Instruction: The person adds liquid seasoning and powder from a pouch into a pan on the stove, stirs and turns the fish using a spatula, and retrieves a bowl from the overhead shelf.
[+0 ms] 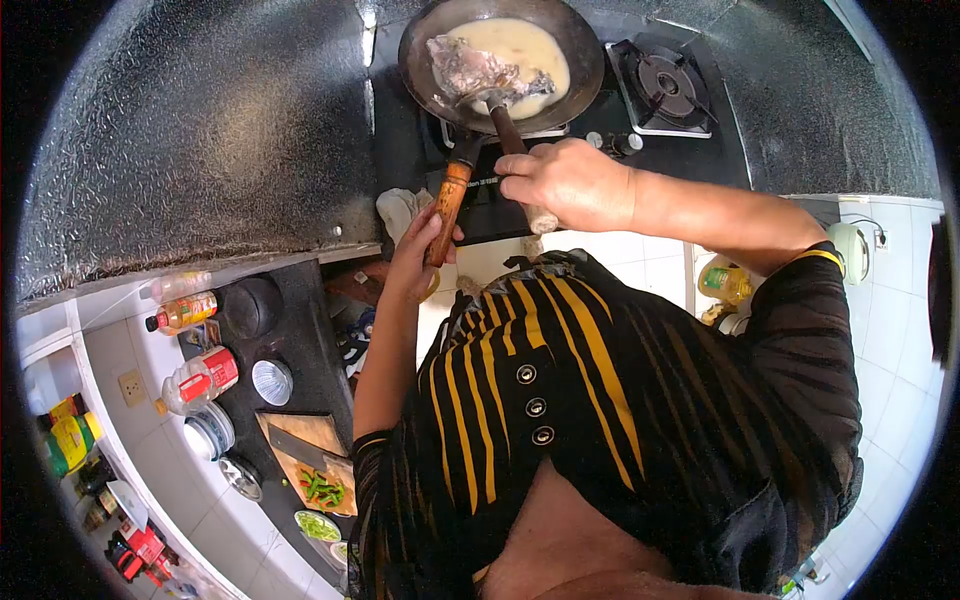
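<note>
A dark wok (588, 70) stands on the left burner, holding a pale, milky broth (530, 45) with a large piece of fish (468, 68) in it. My left hand (415, 250) grips the wok's wooden handle (453, 195). In my right hand (570, 185) is the handle of a spatula (506, 127), fingers closed around it. The spatula's head reaches into the wok against the fish, so its blade is mostly hidden. A whitish cloth (398, 208) lies beside my left hand.
An unused gas burner (668, 85) sits to the right of the wok. Along the left counter are a cutting board (270, 420) with a cleaver (308, 450) and cut peppers (322, 490), a plate of green slices (317, 526), stacked bowls (208, 432) and a large bottle (205, 380).
</note>
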`<act>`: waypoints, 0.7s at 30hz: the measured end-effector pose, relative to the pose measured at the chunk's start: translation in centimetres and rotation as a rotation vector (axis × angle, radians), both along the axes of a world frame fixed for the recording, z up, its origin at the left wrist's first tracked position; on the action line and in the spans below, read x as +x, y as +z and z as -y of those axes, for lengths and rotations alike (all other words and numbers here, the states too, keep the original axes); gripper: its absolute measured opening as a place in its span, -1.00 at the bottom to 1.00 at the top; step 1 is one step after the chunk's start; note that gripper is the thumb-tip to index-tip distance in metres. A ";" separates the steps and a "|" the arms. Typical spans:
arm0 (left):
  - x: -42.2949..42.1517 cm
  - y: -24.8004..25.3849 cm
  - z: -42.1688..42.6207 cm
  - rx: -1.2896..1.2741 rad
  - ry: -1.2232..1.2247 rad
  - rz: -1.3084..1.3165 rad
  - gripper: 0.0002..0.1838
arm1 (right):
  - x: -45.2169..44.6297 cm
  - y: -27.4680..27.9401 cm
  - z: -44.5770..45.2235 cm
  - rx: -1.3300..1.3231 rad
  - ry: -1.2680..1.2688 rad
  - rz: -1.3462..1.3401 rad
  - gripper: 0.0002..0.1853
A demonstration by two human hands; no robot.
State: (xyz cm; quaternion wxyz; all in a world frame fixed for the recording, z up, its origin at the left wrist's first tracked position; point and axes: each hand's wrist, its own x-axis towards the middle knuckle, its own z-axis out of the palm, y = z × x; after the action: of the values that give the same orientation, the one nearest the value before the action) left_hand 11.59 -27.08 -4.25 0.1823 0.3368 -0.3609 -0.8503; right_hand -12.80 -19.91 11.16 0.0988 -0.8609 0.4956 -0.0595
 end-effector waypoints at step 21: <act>-0.1 0.3 0.0 -0.014 -0.015 -0.043 -0.47 | -0.3 -2.0 2.4 -0.285 -0.237 0.312 -0.82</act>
State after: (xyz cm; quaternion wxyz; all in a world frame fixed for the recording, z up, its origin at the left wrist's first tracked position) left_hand 11.52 -27.04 -3.95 0.1859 0.3145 -0.3655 -0.8561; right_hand -13.08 -22.31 9.13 0.0441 -0.7823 0.5584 -0.2725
